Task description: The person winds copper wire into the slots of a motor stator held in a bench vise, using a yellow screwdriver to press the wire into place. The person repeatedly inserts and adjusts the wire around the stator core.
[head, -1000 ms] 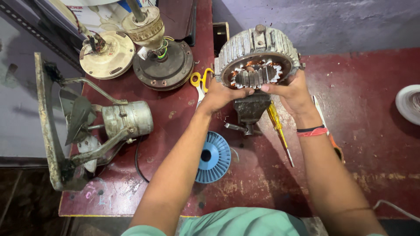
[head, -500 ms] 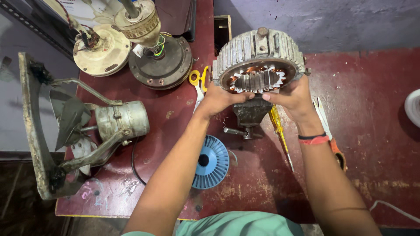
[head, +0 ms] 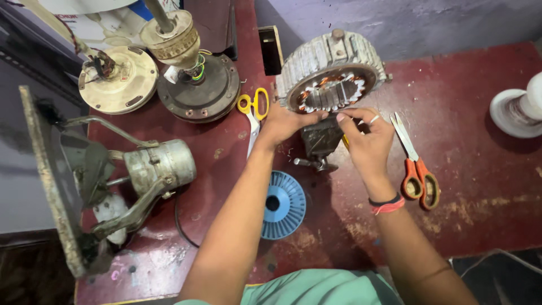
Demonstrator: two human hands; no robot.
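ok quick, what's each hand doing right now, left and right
Left hand: closed on the lower rim of the motor stator, steadying it.
Right hand: fingers pinched at the stator's front edge; what they pinch cannot be told.

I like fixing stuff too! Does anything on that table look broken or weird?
Yes. The fan at the left lies tipped on its side, its guard rusty. The red table has worn, scuffed patches. The ribbed motor both hands touch is open, showing copper windings.

Two scissors [head: 416, 164], one stator [head: 330, 70], one blue spool [head: 284, 205]
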